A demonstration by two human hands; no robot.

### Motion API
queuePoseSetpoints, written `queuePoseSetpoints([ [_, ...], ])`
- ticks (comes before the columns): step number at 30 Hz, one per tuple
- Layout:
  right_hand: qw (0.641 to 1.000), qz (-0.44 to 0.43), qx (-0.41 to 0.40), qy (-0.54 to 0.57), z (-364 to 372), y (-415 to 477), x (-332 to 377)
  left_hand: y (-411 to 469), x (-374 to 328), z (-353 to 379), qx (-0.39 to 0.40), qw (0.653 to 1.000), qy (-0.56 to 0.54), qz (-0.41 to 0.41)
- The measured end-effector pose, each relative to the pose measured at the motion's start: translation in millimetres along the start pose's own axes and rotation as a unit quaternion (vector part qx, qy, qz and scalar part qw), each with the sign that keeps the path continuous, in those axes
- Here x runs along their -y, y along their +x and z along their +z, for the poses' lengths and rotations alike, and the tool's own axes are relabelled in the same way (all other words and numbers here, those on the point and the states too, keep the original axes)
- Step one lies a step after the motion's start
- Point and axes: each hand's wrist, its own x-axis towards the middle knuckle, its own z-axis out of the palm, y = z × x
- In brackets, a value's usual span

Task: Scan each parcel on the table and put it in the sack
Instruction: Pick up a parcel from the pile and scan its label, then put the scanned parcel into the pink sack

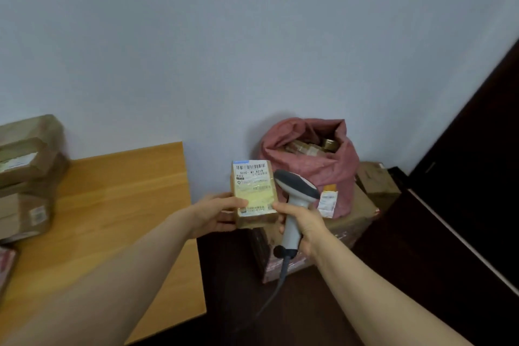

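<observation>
One parcel (254,191) is gripped, label up, by the left hand (216,212), between bench (118,205) and sack (331,174); the scanner (297,185) is clasped in the right hand (302,223) beside it; the sack is seen part-filled; more parcels (28,171) wait stacked at the bench's far left; a pale wall (252,36) is seen behind, a dark floor (421,261) below.
</observation>
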Motion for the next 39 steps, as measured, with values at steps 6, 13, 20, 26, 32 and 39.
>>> queuePoseSetpoints([
  [6, 0.994, -0.004, -0.055, 0.093, -59, 41, 27, 76, -46, 56, -0.051, 0.996, 0.061, 0.036],
  [13, 0.987, 0.002, -0.111, 0.12, -100, 104, 57, 213, -118, 79, -0.168, 0.909, 0.349, 0.151],
  [20, 0.982, 0.009, -0.163, 0.095, -115, 181, 91, 355, -153, 88, -0.13, 0.814, 0.55, 0.136],
  [26, 0.979, 0.041, -0.185, 0.079, -112, 234, 94, 429, -147, 77, -0.107, 0.771, 0.615, 0.128],
  [32, 0.979, 0.055, -0.187, 0.05, -107, 247, 89, 452, -118, 59, -0.045, 0.727, 0.68, 0.086],
  [39, 0.988, 0.039, -0.149, 0.036, -79, 216, 89, 397, -124, 49, -0.064, 0.733, 0.673, 0.079],
])
